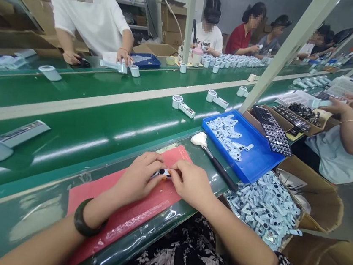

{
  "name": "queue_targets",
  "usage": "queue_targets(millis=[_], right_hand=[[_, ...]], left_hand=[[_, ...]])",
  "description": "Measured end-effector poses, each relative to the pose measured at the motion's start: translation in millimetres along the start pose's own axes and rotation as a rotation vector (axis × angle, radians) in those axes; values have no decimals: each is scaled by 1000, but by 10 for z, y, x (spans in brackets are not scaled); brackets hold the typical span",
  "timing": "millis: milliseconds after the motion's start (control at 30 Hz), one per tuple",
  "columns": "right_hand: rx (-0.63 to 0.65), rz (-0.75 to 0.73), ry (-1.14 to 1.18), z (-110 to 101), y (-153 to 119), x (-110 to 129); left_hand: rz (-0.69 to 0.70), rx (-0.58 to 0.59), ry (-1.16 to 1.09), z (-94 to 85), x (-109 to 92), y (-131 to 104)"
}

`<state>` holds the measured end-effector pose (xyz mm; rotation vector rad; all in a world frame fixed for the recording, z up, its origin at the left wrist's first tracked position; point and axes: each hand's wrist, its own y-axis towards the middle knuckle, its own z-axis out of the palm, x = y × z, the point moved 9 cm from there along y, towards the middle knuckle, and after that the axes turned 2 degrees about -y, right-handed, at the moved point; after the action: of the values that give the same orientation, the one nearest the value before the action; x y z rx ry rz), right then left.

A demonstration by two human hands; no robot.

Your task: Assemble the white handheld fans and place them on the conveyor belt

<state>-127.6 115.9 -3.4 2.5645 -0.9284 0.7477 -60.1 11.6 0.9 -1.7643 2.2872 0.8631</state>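
Holding the small part (161,172) between them, both hands meet above the pink mat (142,207). The left hand (139,175), a dark bangle (82,219) on its wrist, has its fingers curled together and, with the thumb, grips one end. The right hand (191,183) pinches the other end between thumb and bent forefinger; its remaining fingers are mostly hidden. To the right lies a heap (265,206) of pale pieces. Just beyond the mat, a black-handled tool (222,167) with a white head slants beside the blue tray (256,163), which holds more pale pieces. A card of dark discs (270,130) overlaps the tray's far corner. Past these, pale devices (187,110) lie on the green belt (100,128). Across it, a person in white (93,21) touches another device.
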Motion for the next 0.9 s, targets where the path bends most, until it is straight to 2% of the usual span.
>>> queue_targets(millis=[200,333,433,533,633,700,800,900], right_hand=[[-34,19,124,-60,4,-47],[-56,11,161,15,-1,-112],[-73,-12,334,95,-6,-220],[5,-1,469,184,-13,-333],[155,6,391,251,-78,-348],[231,-51,286,272,-152,-272],[219,-136,149,263,-229,-163],[172,-156,81,268,-244,-141]], left_hand=[[-66,-34,-29,11,56,25],[-114,-56,-93,14,104,14],[-113,-61,-91,5,93,18],[-74,-53,-65,-22,8,-11],[-43,-5,-41,8,-128,-117],[-58,25,7,64,-201,-209],[-102,11,114,120,-262,-289],[-130,19,129,155,-267,-269]])
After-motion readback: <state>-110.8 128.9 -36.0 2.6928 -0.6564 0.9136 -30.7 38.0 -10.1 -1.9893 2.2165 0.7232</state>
